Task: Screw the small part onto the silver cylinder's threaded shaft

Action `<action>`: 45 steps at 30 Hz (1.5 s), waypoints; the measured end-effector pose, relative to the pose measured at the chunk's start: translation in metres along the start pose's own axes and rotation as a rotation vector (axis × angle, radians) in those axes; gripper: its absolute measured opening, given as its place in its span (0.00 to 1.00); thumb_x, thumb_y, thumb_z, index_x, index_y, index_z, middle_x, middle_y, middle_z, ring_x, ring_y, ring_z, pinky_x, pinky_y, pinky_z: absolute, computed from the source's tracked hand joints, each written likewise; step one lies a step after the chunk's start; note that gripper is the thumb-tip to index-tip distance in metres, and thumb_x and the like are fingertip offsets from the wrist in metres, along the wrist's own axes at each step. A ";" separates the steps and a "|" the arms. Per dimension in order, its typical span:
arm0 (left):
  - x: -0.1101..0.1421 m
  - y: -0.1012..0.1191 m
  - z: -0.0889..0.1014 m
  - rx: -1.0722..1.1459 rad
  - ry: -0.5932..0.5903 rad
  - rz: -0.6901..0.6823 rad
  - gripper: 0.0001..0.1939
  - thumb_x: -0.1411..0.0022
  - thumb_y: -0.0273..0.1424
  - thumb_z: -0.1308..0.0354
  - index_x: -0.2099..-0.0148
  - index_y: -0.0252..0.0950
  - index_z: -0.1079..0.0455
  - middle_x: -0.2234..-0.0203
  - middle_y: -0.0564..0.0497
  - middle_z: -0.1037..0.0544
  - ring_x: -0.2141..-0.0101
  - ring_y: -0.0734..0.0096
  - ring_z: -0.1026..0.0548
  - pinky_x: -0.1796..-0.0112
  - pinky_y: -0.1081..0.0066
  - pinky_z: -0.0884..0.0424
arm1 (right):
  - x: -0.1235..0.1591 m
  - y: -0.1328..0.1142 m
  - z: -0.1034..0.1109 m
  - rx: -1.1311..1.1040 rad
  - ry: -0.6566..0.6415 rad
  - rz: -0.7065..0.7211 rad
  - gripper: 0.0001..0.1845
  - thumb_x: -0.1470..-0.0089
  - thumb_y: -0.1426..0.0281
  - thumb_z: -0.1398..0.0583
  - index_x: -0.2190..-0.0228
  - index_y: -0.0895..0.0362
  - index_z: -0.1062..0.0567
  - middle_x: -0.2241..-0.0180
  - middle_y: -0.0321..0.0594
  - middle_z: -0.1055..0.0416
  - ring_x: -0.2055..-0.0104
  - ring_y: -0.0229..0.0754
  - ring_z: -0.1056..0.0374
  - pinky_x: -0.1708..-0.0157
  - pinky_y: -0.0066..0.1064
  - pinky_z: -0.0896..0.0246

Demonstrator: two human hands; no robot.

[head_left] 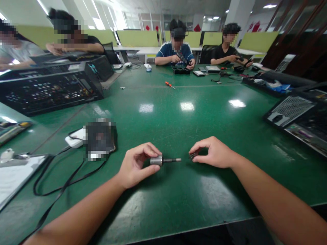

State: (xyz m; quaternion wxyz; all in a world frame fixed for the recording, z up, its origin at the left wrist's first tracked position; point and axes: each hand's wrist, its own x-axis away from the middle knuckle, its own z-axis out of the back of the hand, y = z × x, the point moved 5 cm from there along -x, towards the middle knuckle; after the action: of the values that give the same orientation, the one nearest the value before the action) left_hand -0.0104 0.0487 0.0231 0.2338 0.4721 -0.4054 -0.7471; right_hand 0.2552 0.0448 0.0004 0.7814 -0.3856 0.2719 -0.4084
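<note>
Thumb and fingers of my left hand [139,165] are closed around a short silver metal cylinder [156,160] with a thin dark shaft [171,160]. The shaft lies level, its lighter tip pointing right. A little to the right of that tip, my right hand [213,153] pinches a small dark metal piece [192,156] that looks like a short coil spring. A gap separates this piece from the shaft's tip. Both hands are low over the green table [163,190]; I cannot tell whether they rest on it.
At left lie a blurred-out badge [100,139] with a black lanyard [67,182], a white device [75,137] and a clipboard [24,170]. Computer cases stand left [51,85] and right [293,109]. An orange screwdriver [168,84] lies farther back. Several people sit around the table.
</note>
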 end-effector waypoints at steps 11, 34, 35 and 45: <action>-0.149 -0.151 0.036 0.239 0.534 0.481 0.16 0.48 0.24 0.28 0.58 0.34 0.29 0.67 0.50 0.19 0.70 0.74 0.21 0.61 0.71 0.24 | -0.114 0.106 0.063 -0.651 0.664 -0.275 0.18 0.62 0.70 0.26 0.66 0.56 0.21 0.67 0.37 0.21 0.70 0.35 0.29 0.70 0.27 0.35; -0.175 -0.186 0.033 0.259 0.300 0.484 0.19 0.48 0.21 0.28 0.53 0.33 0.24 0.60 0.45 0.17 0.67 0.72 0.19 0.63 0.73 0.23 | -0.194 0.106 0.044 -0.642 0.699 -0.291 0.07 0.44 0.76 0.33 0.63 0.57 0.25 0.66 0.37 0.21 0.67 0.35 0.23 0.62 0.29 0.28; -0.176 -0.186 0.033 0.261 0.293 0.488 0.20 0.49 0.21 0.27 0.53 0.33 0.24 0.60 0.45 0.17 0.67 0.72 0.19 0.63 0.72 0.23 | -0.196 0.105 0.044 -0.626 0.683 -0.304 0.07 0.43 0.75 0.32 0.63 0.57 0.25 0.67 0.37 0.21 0.68 0.34 0.24 0.63 0.28 0.29; -0.173 -0.176 0.027 0.234 0.281 0.490 0.25 0.65 0.19 0.27 0.61 0.32 0.28 0.67 0.52 0.21 0.69 0.72 0.22 0.61 0.67 0.24 | -0.203 0.082 0.034 -0.479 0.594 -0.357 0.09 0.42 0.67 0.31 0.65 0.60 0.22 0.66 0.42 0.21 0.69 0.35 0.29 0.68 0.25 0.34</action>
State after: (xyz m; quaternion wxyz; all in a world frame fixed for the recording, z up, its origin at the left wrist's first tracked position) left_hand 0.0486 0.2843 -0.0269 0.4049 0.4828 -0.5543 -0.5438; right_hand 0.2100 0.2600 -0.0258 0.4743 -0.4630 0.5016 -0.5559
